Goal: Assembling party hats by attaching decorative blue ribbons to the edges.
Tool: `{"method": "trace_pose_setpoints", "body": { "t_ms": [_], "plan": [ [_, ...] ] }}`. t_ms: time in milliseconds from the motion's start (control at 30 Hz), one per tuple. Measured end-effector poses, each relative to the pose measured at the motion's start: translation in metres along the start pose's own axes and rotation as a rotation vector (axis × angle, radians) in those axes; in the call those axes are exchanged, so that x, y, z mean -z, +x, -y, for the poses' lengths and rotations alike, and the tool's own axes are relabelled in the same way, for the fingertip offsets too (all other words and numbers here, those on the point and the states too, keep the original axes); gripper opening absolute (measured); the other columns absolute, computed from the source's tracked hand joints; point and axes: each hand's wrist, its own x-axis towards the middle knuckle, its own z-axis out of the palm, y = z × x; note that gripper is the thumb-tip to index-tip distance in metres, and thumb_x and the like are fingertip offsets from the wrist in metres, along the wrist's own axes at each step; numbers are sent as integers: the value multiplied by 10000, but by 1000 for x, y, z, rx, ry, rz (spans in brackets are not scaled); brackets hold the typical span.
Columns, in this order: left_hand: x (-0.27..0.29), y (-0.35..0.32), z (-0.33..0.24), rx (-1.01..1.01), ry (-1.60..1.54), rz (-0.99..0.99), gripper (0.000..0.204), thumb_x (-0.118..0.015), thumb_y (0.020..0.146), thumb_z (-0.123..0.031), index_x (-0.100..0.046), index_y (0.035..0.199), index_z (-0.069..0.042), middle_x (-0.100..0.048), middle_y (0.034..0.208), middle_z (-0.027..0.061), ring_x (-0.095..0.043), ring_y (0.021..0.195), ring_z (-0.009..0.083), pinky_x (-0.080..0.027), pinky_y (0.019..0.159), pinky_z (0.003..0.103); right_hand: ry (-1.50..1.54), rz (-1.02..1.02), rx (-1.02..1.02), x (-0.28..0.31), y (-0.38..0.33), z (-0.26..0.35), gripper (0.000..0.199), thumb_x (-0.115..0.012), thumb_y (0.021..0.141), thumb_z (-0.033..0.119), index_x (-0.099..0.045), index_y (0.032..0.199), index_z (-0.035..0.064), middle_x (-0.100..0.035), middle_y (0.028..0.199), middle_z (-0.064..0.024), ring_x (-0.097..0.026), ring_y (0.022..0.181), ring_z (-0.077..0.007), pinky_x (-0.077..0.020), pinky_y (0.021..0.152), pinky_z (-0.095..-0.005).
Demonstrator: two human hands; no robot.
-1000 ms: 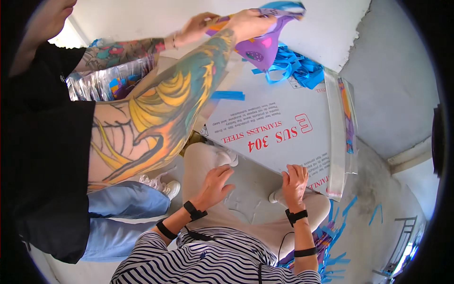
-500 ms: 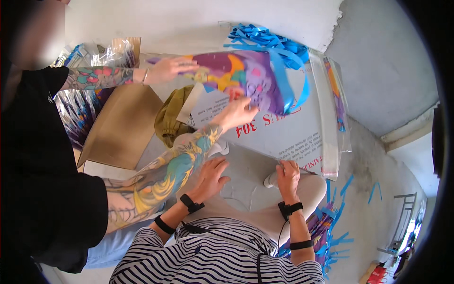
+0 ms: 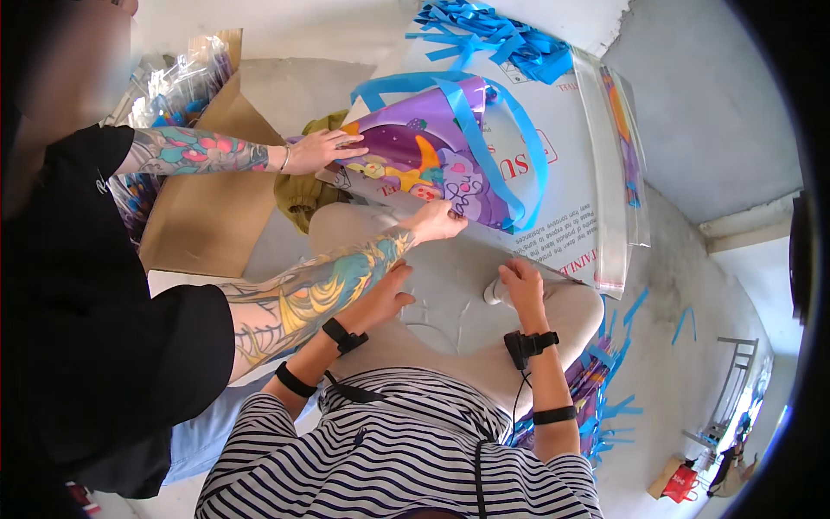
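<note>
My left hand (image 3: 386, 292) hovers above my lap, fingers apart and holding nothing, beside a co-worker's tattooed forearm (image 3: 337, 281). My right hand (image 3: 524, 284) is over my right knee, close to the near edge of the white board (image 3: 553, 203) with red print; its fingers are loosely curled, with nothing visible in them. On the board lies a purple printed sheet (image 3: 415, 134) with cartoon figures and wide blue ribbons (image 3: 519, 130). The co-worker's one hand (image 3: 320, 151) presses its left side, and the other hand (image 3: 439, 222) grips its near edge.
A heap of blue ribbon (image 3: 493, 35) lies at the board's far side. Long clear packets (image 3: 618, 156) rest along its right edge. At left stands an open cardboard box (image 3: 207, 208) with shiny packets, beside olive cloth (image 3: 303, 195). Purple sheets with blue strips (image 3: 588, 389) are beside my right leg.
The co-worker has drawn the purple sheet nearer and laid it flatter, its blue ribbons now looped over it. My left hand has risen slightly; my right fingers have loosened.
</note>
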Motion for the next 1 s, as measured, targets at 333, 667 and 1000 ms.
{"method": "trace_pose_setpoints", "body": {
  "t_ms": [333, 667, 1000],
  "plan": [
    [-8, 6, 17, 18, -81, -37, 576, -801, 790, -150, -600, 1297, 36, -578, 1374, 220, -525, 1304, 401, -425, 1102, 465, 946, 106, -548, -2, 20, 22, 305, -703, 970, 167, -649, 1177, -51, -702, 927, -89, -660, 772, -148, -555, 735, -281],
    [14, 32, 10, -83, 372, -177, 667, -842, 698, -152, -589, 1300, -16, -520, 1436, 163, -479, 1346, 370, -430, 1074, 504, 1056, -59, -582, -14, 39, 15, 228, -720, 947, 132, -631, 1095, -17, -722, 891, -134, -674, 701, -192, -571, 675, -319],
    [-11, 86, -4, -171, 287, -136, 916, -887, 690, -221, -468, 1476, -10, -416, 1562, 170, -409, 1428, 369, -369, 1159, 480, 1007, -115, -650, -8, 44, 21, 235, -712, 950, 138, -630, 1106, -16, -730, 899, -144, -690, 706, -217, -592, 690, -347]
  ]
}}
